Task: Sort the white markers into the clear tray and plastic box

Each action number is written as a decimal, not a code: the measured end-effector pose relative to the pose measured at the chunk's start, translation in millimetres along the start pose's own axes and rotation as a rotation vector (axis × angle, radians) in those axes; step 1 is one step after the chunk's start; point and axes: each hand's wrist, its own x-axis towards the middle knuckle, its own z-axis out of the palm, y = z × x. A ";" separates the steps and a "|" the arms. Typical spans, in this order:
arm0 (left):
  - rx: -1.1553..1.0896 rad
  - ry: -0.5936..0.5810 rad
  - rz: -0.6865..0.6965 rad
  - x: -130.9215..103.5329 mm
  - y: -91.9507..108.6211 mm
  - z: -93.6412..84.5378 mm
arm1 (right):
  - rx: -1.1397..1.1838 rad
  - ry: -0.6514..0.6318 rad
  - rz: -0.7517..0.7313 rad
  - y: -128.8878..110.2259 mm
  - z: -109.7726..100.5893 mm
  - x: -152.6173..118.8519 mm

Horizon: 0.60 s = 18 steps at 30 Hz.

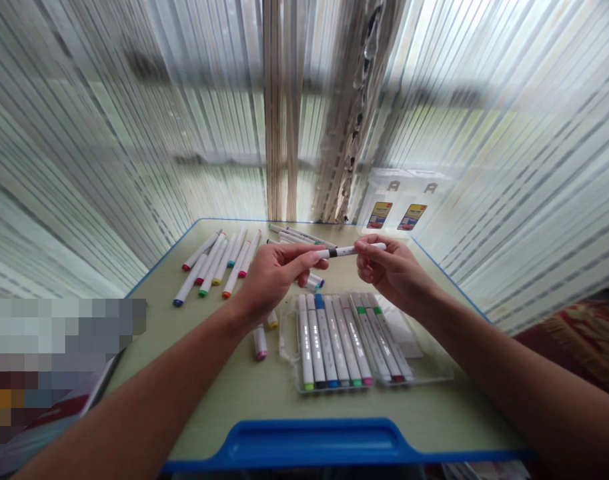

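Note:
A white marker (345, 251) with a dark band is held level above the table between my two hands. My left hand (285, 265) pinches its left end with thumb and fingers. Its other end is gripped by my right hand (384, 260), and a short white tip sticks out past those fingers. Below them lies a clear plastic case (304, 389) holding a row of white markers (334, 340) with coloured ends, including lime, blue, green and pink. The writing on the held marker is too small to read.
Several loose markers (217, 263) lie spread at the table's left, and more (304, 235) lie behind my hands. Another marker (260, 341) is beside the case. A clear box with labels (397, 217) stands at the back right. Blue edging (314, 443) borders the table (149, 373); string curtains hang behind.

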 end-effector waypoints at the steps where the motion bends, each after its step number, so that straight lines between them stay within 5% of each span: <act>1: 0.006 0.011 -0.008 0.6 -0.3 0.0 | -0.007 -0.003 -0.005 0.2 0.2 -0.3; 18: 0.185 0.015 -0.010 0.9 0.4 -0.5 | -0.120 -0.045 -0.038 3.3 1.8 -4.0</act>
